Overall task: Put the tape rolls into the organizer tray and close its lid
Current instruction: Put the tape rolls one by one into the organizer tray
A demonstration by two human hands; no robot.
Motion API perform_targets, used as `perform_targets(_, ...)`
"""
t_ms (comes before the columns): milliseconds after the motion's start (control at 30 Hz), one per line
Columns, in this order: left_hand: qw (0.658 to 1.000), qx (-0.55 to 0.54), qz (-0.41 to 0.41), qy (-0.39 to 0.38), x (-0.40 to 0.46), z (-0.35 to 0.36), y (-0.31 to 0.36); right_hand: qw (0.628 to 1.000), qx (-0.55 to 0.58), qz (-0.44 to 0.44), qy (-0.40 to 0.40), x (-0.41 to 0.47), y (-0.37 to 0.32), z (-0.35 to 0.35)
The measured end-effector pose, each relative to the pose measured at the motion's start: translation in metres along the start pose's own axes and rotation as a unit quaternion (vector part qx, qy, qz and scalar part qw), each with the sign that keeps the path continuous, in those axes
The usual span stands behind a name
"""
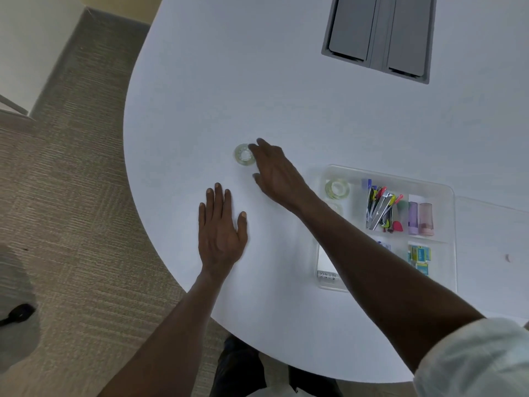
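Note:
A clear tape roll (244, 155) lies flat on the white table (286, 96), left of centre. My right hand (276, 171) reaches across to it, fingers spread, fingertips touching its right edge without gripping it. My left hand (221, 227) rests flat and open on the table, below the roll. To the right lies the clear organizer tray (450, 193), with a tape roll (337, 188) in its top left compartment. Just below that one, a second roll (335, 208) is partly hidden by my right forearm. I cannot see the tray's lid.
The tray also holds pens and clips (380, 207), two pastel containers (420, 219), small blue and yellow boxes (419, 257) and a white labelled box (326, 266). A grey cable hatch (378, 35) sits in the far tabletop. Carpet (71, 224) lies left of the table's rounded edge.

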State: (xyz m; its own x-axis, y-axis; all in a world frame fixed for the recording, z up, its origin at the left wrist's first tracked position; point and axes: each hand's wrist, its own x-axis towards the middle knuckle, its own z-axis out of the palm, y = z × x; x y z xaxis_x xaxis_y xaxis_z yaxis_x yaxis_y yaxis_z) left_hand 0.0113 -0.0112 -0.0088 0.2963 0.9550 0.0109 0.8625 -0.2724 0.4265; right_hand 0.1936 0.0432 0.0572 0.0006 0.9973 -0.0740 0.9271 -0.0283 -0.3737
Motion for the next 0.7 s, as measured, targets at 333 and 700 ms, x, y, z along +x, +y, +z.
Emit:
perform_targets(333, 1.000, -0.010, -0.001, 0.001, 0.001, 0.001, -0.001, 0.991, -0.087, -0.083, -0.060, 0.025, -0.011, 0.017)
perform_targets(700, 1.000, 0.004, 0.006, 0.014, -0.001, 0.001, -0.001, 0.994, 0.055, 0.026, 0.086, -0.019, -0.024, -0.026)
